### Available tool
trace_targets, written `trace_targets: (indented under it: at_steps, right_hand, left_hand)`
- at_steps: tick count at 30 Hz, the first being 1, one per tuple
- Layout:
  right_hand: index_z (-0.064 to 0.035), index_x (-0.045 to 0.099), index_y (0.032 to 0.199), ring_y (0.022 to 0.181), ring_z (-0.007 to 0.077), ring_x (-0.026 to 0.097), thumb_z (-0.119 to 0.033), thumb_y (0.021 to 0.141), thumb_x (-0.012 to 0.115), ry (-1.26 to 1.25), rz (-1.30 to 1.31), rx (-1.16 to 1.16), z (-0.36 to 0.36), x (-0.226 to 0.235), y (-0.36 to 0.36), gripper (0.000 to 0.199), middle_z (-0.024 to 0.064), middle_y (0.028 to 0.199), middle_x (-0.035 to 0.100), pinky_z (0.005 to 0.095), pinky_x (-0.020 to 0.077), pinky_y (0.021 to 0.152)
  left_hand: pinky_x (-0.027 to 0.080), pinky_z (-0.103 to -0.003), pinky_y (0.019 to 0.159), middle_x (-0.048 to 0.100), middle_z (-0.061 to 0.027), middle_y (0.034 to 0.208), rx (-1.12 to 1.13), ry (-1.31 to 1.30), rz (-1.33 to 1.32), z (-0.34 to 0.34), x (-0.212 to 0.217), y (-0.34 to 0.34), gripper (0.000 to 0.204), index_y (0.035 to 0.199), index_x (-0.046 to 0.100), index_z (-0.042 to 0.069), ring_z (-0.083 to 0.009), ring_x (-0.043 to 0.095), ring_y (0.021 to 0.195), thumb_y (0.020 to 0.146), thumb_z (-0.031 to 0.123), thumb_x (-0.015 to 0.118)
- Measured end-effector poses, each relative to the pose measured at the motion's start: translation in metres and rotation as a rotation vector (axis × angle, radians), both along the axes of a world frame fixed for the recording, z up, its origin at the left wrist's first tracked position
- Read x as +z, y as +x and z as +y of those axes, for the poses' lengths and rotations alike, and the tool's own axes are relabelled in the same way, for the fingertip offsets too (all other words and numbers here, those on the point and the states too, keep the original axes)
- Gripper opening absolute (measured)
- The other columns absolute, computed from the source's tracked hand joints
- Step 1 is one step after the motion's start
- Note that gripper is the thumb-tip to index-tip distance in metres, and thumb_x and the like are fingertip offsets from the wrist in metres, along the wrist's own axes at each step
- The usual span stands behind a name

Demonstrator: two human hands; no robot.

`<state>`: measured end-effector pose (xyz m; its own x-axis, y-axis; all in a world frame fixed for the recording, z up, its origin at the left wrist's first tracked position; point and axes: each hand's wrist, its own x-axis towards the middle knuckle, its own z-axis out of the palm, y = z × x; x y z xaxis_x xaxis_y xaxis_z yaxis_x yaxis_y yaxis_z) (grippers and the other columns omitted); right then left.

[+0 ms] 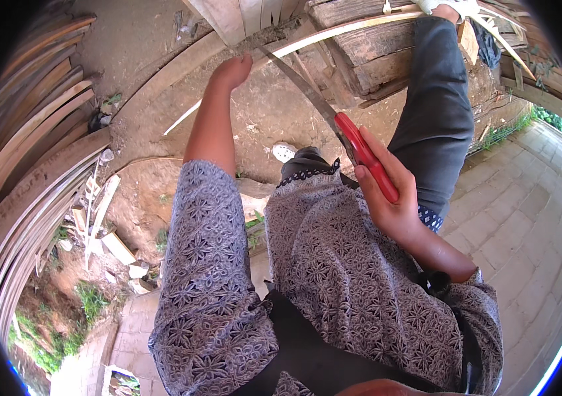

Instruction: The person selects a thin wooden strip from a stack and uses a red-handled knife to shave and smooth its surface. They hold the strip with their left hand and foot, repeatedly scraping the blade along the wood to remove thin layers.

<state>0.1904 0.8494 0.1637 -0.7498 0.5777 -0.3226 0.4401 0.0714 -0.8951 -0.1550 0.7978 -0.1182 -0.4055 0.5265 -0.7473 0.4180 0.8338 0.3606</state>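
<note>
Dirt yard, brick paving, wood stacked all over

So the ground point(149, 191) down the middle is bare brown dirt, kinda uneven. Over on the right it's pale brick paving point(512, 224), laid in rows. The left side has a big stack of long boards point(33, 181), with broken offcuts point(118, 249) littering the dirt beside it and some grass point(93, 300) at the near left. Far right there are chunky, weathered timbers point(386, 53).

The pale wood strip point(320, 36) runs across the far side, its right part over those timbers. The left hand point(231, 71) is closed in a fist around it toward its left end. The right hand point(390, 204) is wrapped around the red handle of a long-bladed tool point(347, 129). The blade's far end lies across the strip, just right of the fist; can't tell if they're touching.
</note>
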Motion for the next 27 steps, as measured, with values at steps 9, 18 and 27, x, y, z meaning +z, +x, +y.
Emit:
trace_targets:
  at_steps: [9,18,27]
  right_hand:
    - [0.008,0.046,0.141,0.094,0.0104,0.061,-0.004,0.095,0.061,0.031,0.051,0.0,-0.001,0.014,-0.026,0.05,0.0184,0.111,0.067,0.0253,0.0491,0.083]
    - [0.0059,0.047,0.143,0.102,0.0125,0.062,-0.003,0.096,0.061,0.089,0.052,-0.015,0.0,0.023,-0.017,0.049,0.0169,0.118,0.067,0.025,0.0487,0.087]
    - [0.0044,0.053,0.139,0.1,0.0108,0.062,-0.008,0.095,0.065,0.171,0.096,-0.023,0.009,-0.024,-0.033,0.047,0.0163,0.115,0.068,0.0248,0.0493,0.086]
  left_hand:
    - [0.053,-0.052,0.091,0.07,-0.0164,0.113,-0.132,0.008,0.334,0.0,0.04,0.034,0.07,0.118,0.068,0.016,-0.0357,0.067,0.108,0.103,0.061,0.017]
    - [0.052,-0.052,0.092,0.07,-0.0146,0.115,-0.102,0.026,0.333,-0.002,0.035,0.038,0.074,0.117,0.069,0.015,-0.0361,0.066,0.109,0.103,0.06,0.012]
    - [0.052,-0.052,0.091,0.071,-0.015,0.113,-0.082,0.064,0.333,-0.007,0.035,0.037,0.075,0.113,0.07,0.014,-0.0371,0.066,0.108,0.102,0.06,0.013]
